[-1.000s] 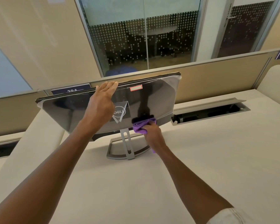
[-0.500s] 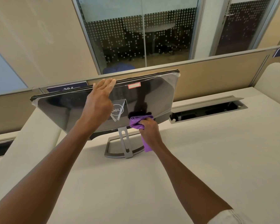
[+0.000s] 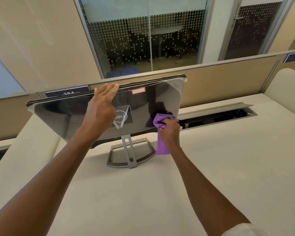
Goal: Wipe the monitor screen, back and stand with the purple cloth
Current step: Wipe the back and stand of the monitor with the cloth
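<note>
Fingers of the right hand (image 3: 169, 132) were curled round the bunched purple cloth (image 3: 161, 122), pressing it against the glossy back of the monitor (image 3: 61, 114) near its lower right corner; a loose tail of cloth hung below the wrist. The left hand (image 3: 99, 109) lay flat with straight fingers on the back panel, fingertips at the top edge. The monitor leaned on its stand (image 3: 129, 150), which rested on the pale desk (image 3: 143, 193), before a partition (image 3: 220, 82).
</note>
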Tool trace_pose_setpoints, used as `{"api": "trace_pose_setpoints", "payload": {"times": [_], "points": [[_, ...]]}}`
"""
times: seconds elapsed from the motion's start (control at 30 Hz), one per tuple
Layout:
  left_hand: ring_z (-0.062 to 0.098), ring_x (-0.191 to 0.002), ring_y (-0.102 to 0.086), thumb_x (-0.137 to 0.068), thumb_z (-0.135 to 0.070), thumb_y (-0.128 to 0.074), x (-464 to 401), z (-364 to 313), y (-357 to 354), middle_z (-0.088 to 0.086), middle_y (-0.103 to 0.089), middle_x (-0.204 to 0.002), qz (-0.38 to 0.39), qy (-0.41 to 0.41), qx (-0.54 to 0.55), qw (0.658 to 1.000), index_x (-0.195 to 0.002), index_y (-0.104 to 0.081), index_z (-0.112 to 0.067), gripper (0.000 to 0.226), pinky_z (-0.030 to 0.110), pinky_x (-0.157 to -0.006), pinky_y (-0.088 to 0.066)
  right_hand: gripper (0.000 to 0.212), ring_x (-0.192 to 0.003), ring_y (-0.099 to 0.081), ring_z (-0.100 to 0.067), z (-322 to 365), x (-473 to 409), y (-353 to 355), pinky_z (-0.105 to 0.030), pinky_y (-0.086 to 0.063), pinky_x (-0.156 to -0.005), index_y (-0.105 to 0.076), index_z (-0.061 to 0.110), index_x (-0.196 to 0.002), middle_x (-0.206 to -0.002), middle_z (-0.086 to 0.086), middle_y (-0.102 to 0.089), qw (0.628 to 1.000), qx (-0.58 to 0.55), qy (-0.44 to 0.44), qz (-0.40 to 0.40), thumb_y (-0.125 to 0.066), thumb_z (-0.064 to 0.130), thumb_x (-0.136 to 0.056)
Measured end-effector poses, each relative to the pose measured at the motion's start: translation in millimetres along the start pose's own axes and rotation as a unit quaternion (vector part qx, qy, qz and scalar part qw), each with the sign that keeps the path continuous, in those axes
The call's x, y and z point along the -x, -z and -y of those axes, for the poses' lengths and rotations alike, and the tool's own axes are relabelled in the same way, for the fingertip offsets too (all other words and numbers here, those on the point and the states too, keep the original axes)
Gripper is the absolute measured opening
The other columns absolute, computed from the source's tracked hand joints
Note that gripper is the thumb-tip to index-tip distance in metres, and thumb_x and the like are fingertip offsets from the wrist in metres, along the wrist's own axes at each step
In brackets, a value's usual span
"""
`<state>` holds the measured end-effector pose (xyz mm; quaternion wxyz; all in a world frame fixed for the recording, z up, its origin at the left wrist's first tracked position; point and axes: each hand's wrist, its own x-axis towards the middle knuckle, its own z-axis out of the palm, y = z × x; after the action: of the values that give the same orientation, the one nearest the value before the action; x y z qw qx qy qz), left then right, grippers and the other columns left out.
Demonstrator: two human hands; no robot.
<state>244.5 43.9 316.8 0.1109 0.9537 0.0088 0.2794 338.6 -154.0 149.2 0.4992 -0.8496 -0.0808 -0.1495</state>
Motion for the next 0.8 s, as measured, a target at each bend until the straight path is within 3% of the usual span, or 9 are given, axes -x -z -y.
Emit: {"api": "trace_pose_setpoints", "payload": {"times": [0.13, 0.2, 0.33, 0.53, 0.67, 0.8], "points": [[0.023, -0.145, -0.027, -0.088, 0.013, -0.044, 0, 0, 3, 0.004, -0.038, -0.153, 0.01, 0.001, 0.0, 1.0, -0.148, -0.038, -0.01, 0.064, 0.049, -0.119, -0.021, 0.015, -0.09, -0.061, -0.018, -14, -9, 12, -0.01, -0.039, -0.065, -0.067, 0.008, -0.103, -0.097, -0.004, -0.063, 0.995, -0.053, -0.079, 0.016, -0.062, 0.005, -0.089], [0.023, -0.144, -0.028, -0.088, 0.012, -0.046, 1, 1, 4, 0.005, -0.038, -0.153, 0.015, 0.0, -0.001, 1.0, -0.148, -0.038, -0.011, 0.064, 0.05, -0.117, -0.026, 0.016, -0.09, -0.06, -0.018, -18, -22, 28, -0.009, -0.038, -0.066, -0.066, 0.009, -0.103, -0.094, -0.001, -0.061, 0.995, -0.031, -0.096, -0.019, -0.06, 0.004, -0.089], [0.023, -0.143, -0.029, -0.087, 0.014, -0.046, 0, 0, 2, 0.005, -0.04, -0.152, 0.006, -0.003, -0.003, 1.0, -0.147, -0.039, -0.009, 0.065, 0.047, -0.119, -0.02, 0.027, -0.086, -0.057, -0.009, -1, -43, 49, 0.0, -0.035, -0.067, -0.067, 0.01, -0.11, -0.1, 0.001, -0.064, 0.996, -0.003, -0.033, -0.089, -0.071, 0.006, -0.084], [0.023, -0.144, -0.029, -0.086, 0.015, -0.046, 1, -1, 0, 0.007, -0.041, -0.151, -0.003, 0.0, 0.0, 1.0, -0.145, -0.041, -0.007, 0.063, 0.051, -0.118, -0.022, 0.021, -0.083, -0.058, -0.009, 1, -19, 21, 0.0, -0.039, -0.064, -0.066, 0.008, -0.104, -0.102, -0.002, -0.065, 0.999, 0.003, 0.036, -0.03, -0.069, 0.003, -0.084], [0.023, -0.144, -0.029, -0.087, 0.015, -0.047, 1, -2, 2, 0.007, -0.04, -0.151, 0.003, 0.001, -0.002, 1.0, -0.146, -0.04, -0.007, 0.063, 0.052, -0.116, -0.027, 0.01, -0.077, -0.056, -0.008, -16, -13, 18, -0.001, -0.04, -0.061, -0.065, 0.01, -0.099, -0.091, 0.002, -0.061, 0.999, -0.045, -0.016, 0.005, -0.06, 0.005, -0.092], [0.023, -0.144, -0.029, -0.087, 0.014, -0.047, 2, 0, 2, 0.006, -0.04, -0.152, 0.009, -0.002, -0.005, 1.0, -0.147, -0.039, -0.009, 0.065, 0.052, -0.115, -0.029, 0.02, -0.067, -0.05, -0.012, -28, -31, 27, -0.018, -0.039, -0.057, -0.053, 0.013, -0.083, -0.076, -0.001, -0.052, 0.989, -0.086, -0.111, -0.055, -0.04, 0.016, -0.097]]}}
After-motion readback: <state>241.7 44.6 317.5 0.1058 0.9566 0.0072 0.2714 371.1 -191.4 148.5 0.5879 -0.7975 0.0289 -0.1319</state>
